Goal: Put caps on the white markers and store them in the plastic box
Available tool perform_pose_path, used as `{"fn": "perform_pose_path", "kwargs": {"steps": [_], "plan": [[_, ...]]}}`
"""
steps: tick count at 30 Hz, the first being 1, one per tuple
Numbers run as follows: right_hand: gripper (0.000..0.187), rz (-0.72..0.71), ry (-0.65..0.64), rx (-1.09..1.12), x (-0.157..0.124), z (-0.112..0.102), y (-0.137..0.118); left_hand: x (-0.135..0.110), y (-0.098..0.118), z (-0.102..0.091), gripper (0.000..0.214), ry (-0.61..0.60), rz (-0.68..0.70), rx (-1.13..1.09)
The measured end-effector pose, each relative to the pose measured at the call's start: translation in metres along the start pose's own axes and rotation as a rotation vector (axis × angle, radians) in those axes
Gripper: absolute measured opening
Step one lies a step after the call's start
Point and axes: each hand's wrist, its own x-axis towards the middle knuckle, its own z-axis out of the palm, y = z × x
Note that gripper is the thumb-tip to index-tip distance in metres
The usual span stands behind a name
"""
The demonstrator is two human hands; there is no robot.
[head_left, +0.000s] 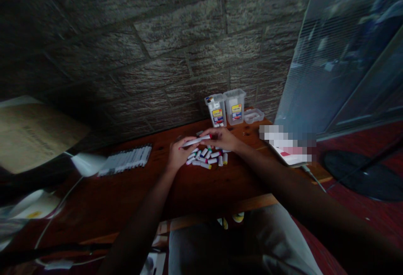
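Observation:
Both of my hands hold one white marker (195, 141) level above the wooden table (126, 191). My left hand (179, 154) grips its left end with the fingers closed. My right hand (224, 138) pinches its right end, where a red tip shows. Just below the hands lies a loose pile of several short white marker pieces with coloured ends (207, 158). A row of several white markers (126, 159) lies side by side to the left of my hands.
Two clear plastic marker tubs (226, 109) stand at the table's back edge against the stone wall, with a clear lid (253, 116) beside them. A blurred-out flat object (288, 147) lies at the right. A cardboard box (34, 134) sits at the far left.

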Motion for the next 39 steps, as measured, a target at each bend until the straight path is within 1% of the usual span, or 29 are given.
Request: {"fn": "perform_pose_path", "kwargs": {"steps": [3,5,8,11,15,17,21,25,27,33,36,39], "plan": [[0.038,-0.037,-0.053,0.041,-0.002,0.003,0.001,0.000,0.002,0.002,0.018,-0.035,0.007,-0.009],[0.037,-0.028,-0.047,0.043,-0.002,0.003,0.001,0.000,0.004,0.003,0.020,-0.029,0.005,-0.018],[0.036,0.009,-0.001,0.067,-0.001,0.001,0.000,0.000,0.007,0.005,0.024,0.003,-0.014,-0.038],[0.035,0.035,0.071,0.161,0.003,-0.004,-0.003,0.000,0.010,0.005,0.028,0.028,-0.055,-0.072],[0.037,0.110,0.169,0.248,0.007,-0.011,-0.007,0.002,0.010,0.002,0.027,0.102,-0.062,-0.021],[0.038,0.123,0.201,0.262,0.008,-0.012,-0.007,0.002,0.009,0.001,0.026,0.109,-0.057,-0.006],[0.043,0.127,0.225,0.294,0.008,-0.009,-0.003,0.002,0.008,0.002,0.024,0.081,-0.062,-0.043],[0.060,0.110,0.309,0.349,0.009,-0.006,-0.001,-0.001,0.006,0.006,0.025,0.063,-0.077,-0.103],[0.065,0.093,0.336,0.345,0.008,-0.004,-0.001,-0.001,0.005,0.008,0.026,0.042,-0.075,-0.121],[0.062,0.083,0.354,0.314,0.008,-0.002,0.003,-0.002,0.011,0.006,0.030,-0.008,-0.035,-0.159],[0.064,0.093,0.386,0.332,0.009,-0.002,0.003,-0.002,0.015,0.004,0.038,-0.082,-0.023,-0.168],[0.064,0.108,0.388,0.352,0.009,-0.002,0.001,-0.003,0.017,0.002,0.047,-0.154,-0.004,-0.170]]}}
